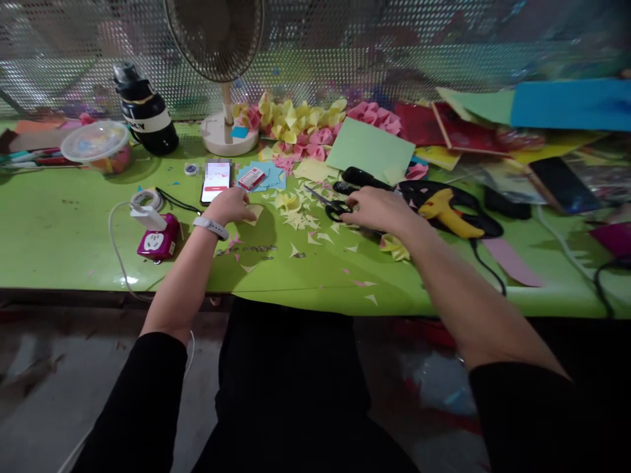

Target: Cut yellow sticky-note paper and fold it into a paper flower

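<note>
My left hand (229, 206), with a watch band (211, 227) at the wrist, is closed at the fingertips on a small piece of yellow paper (254, 213) low over the table. My right hand (373, 207) has its fingers on the black handles of a pair of scissors (336, 209); the blades point to the far left. Yellow paper scraps (300, 215) lie scattered between both hands. Just beyond the left hand are a lit phone (215, 182) and blue paper squares (274, 176) with a small red-and-white box (252, 178) on top.
Folded yellow paper flowers (286, 118) and pink ones (377, 118) are heaped at the back beside a fan (217, 135). A bottle (155, 125), plastic tub (98, 146) and purple power socket (158, 243) stand left. On the right lie a yellow glue gun (451, 213) and a dark phone (562, 184).
</note>
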### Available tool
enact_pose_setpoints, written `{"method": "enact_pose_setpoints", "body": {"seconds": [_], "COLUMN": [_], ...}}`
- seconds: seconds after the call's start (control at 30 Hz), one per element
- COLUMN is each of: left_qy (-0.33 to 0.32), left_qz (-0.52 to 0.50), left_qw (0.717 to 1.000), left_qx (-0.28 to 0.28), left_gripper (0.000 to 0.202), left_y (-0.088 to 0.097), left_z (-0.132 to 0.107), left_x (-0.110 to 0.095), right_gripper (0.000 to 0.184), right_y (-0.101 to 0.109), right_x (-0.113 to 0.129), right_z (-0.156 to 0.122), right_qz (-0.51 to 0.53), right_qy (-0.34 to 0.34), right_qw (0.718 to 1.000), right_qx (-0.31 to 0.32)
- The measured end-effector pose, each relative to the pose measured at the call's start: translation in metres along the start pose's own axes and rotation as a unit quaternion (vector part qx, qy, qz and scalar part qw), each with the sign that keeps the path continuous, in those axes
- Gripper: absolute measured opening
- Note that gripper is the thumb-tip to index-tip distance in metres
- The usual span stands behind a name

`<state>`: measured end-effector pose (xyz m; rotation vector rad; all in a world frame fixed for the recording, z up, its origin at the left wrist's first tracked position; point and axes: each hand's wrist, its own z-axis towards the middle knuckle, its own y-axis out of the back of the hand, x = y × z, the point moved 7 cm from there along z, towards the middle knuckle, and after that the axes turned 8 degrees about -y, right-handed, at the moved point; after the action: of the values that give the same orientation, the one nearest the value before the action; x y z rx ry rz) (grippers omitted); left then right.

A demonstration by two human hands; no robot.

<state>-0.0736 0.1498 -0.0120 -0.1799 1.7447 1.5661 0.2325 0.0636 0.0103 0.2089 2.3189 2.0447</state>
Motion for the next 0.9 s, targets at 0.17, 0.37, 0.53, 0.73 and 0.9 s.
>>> {"method": "enact_pose_setpoints", "body": {"seconds": [0.17,0.37,0.53,0.73,0.9], "left_qy": [-0.041,-0.033,-0.018,0.042,0.059], "left_qz": [-0.036,-0.257,-0.421,-0.585,-0.568], "left_qw": [0.998,0.962,0.896,0.809,0.821], "left_qx": [0.034,-0.083,-0.140,-0.031,0.017], "left_gripper": [0.035,0.030,0.019,0.015,0.006], "left_y": [-0.004,0.012,0.010,-0.019,-0.034], "left_z": [0.001,-0.002,-0.005,-0.012,-0.021], "left_x": [-0.003,-0.026,-0.037,-0.044,-0.061], "right_gripper": [0.023,0.017,0.015,0.007,0.014], "right_y": [-0.010,-0.012,-0.016,-0.013,-0.014], "right_x": [0.011,0.006,-0.008,-0.013,0.009], "right_z": [0.011,0.024,0.029,0.017,0.006], "right_qz": [-0.040,-0.023,0.084,0.381,0.600], "right_qy": [0.004,-0.013,-0.026,-0.095,-0.044], "right_qw": [0.999,0.999,0.993,0.914,0.790], "right_qx": [0.023,0.043,0.073,0.104,0.123]}}
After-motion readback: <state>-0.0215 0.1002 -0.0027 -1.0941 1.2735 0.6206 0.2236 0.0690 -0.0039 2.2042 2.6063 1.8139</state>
